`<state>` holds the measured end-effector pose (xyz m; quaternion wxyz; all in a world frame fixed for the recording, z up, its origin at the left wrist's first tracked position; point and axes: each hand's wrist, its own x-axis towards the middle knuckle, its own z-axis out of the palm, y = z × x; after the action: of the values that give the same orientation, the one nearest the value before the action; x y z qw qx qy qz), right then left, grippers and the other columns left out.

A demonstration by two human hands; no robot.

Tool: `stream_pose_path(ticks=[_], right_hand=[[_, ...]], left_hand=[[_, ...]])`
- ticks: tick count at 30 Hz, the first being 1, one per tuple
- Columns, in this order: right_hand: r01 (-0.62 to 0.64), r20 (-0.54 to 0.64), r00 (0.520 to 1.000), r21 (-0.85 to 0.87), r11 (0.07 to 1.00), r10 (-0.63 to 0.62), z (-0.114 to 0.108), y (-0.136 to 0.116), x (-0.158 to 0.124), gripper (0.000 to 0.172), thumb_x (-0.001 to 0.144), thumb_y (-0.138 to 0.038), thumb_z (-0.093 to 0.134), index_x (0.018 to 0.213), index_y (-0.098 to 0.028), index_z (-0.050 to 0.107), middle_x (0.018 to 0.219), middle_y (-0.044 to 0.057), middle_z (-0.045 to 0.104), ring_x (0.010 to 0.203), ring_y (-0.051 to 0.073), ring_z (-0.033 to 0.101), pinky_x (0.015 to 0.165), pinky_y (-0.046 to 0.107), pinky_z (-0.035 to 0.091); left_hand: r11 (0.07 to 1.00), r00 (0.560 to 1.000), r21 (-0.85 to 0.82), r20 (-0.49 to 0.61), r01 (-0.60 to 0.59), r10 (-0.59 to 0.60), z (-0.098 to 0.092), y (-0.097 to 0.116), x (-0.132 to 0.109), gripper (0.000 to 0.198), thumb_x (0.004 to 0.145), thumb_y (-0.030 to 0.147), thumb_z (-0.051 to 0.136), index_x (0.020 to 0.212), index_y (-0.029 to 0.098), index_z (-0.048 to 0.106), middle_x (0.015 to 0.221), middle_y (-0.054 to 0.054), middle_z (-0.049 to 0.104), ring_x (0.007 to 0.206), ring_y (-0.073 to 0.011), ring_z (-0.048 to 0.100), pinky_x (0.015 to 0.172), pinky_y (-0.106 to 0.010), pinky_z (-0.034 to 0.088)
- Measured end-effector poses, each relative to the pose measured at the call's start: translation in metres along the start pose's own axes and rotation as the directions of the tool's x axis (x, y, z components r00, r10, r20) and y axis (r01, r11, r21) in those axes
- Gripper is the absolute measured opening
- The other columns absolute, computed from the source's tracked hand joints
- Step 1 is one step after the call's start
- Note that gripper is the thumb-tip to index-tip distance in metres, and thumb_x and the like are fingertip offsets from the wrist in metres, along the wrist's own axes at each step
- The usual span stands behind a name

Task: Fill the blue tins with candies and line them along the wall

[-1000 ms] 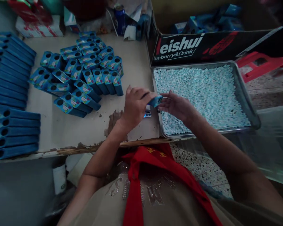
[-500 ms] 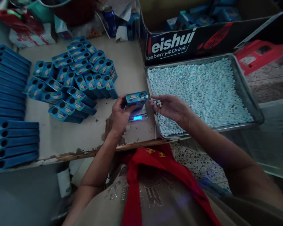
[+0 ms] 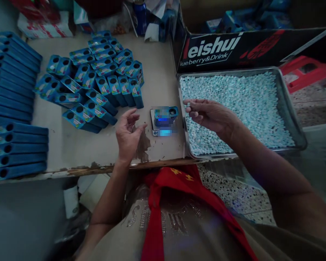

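Note:
A small blue tin (image 3: 165, 114) lies on a little scale (image 3: 163, 129) with a lit blue display, near the table's front edge. My left hand (image 3: 128, 134) hovers just left of the scale, palm up, fingers loosely curled and holding nothing. My right hand (image 3: 208, 114) is over the left edge of the metal tray (image 3: 293, 108), fingers pinched together near the tin; what they hold is too small to make out. The tray is full of small pale blue tablets (image 3: 241, 105).
Several filled blue tins (image 3: 97, 83) lie grouped on the table behind the scale. Stacks of flat blue packs (image 3: 13, 108) line the left side. A dark cardboard box (image 3: 233, 47) stands behind the tray. A red stool (image 3: 306, 70) is at right.
My left hand set the tin down on the scale, let go and drew back to the left. My right hand stayed over the tray's edge, fingers closing into a pinch.

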<state>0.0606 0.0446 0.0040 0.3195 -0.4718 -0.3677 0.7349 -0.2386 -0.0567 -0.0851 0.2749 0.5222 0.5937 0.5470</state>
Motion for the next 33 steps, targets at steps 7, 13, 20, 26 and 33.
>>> stream_pose_path(ticks=[7,13,20,26,33], right_hand=[[0.129,0.161,0.984,-0.338,0.932,-0.077,0.011,-0.033,-0.009,0.012,0.100,-0.021,0.090,0.111,-0.019,0.088,0.090,0.004,0.079,0.068,0.012,0.064,0.061,0.023,0.053],[0.140,0.195,0.980,-0.505,0.852,-0.046,0.017,-0.052,-0.002,0.012,0.098,-0.024,0.096,0.104,-0.018,0.088,0.083,0.006,0.075,0.067,0.014,0.062,0.060,0.028,0.050],[0.229,0.234,0.967,-0.649,0.726,-0.095,0.022,-0.058,-0.003,0.018,0.091,-0.034,0.102,0.098,-0.024,0.088,0.074,0.002,0.069,0.069,0.016,0.060,0.059,0.029,0.052],[0.208,0.192,0.975,-0.621,0.756,-0.110,0.030,-0.058,-0.003,0.018,0.090,-0.028,0.101,0.099,-0.024,0.086,0.075,0.001,0.068,0.072,0.018,0.063,0.063,0.031,0.054],[0.205,0.221,0.972,-0.654,0.728,-0.076,0.034,-0.054,0.005,0.015,0.088,-0.018,0.095,0.096,-0.026,0.086,0.082,0.001,0.073,0.074,0.017,0.063,0.064,0.031,0.055]], left_hand=[[0.998,0.996,0.026,-0.065,0.061,-0.059,-0.031,0.001,-0.021,0.058,0.091,0.025,0.094,0.143,0.029,0.072,0.124,-0.004,0.080,0.122,-0.0232,0.080,0.119,-0.043,0.068],[0.999,0.996,-0.010,-0.079,0.038,-0.039,-0.036,-0.004,-0.028,0.056,0.090,0.020,0.093,0.142,0.028,0.073,0.124,-0.005,0.079,0.119,-0.0227,0.080,0.117,-0.042,0.069],[0.998,0.995,-0.024,-0.074,0.060,-0.062,-0.044,-0.007,-0.030,0.054,0.090,0.021,0.092,0.141,0.027,0.074,0.122,-0.005,0.080,0.118,-0.0233,0.081,0.116,-0.042,0.070],[0.995,0.992,-0.037,-0.088,0.091,-0.094,-0.046,-0.013,-0.029,0.056,0.087,0.022,0.094,0.139,0.027,0.075,0.120,-0.005,0.080,0.117,-0.0243,0.081,0.115,-0.043,0.070],[0.994,0.988,-0.059,-0.112,0.096,-0.102,-0.049,-0.018,-0.031,0.057,0.085,0.023,0.095,0.139,0.026,0.076,0.121,-0.006,0.080,0.118,-0.0251,0.081,0.116,-0.045,0.070]])
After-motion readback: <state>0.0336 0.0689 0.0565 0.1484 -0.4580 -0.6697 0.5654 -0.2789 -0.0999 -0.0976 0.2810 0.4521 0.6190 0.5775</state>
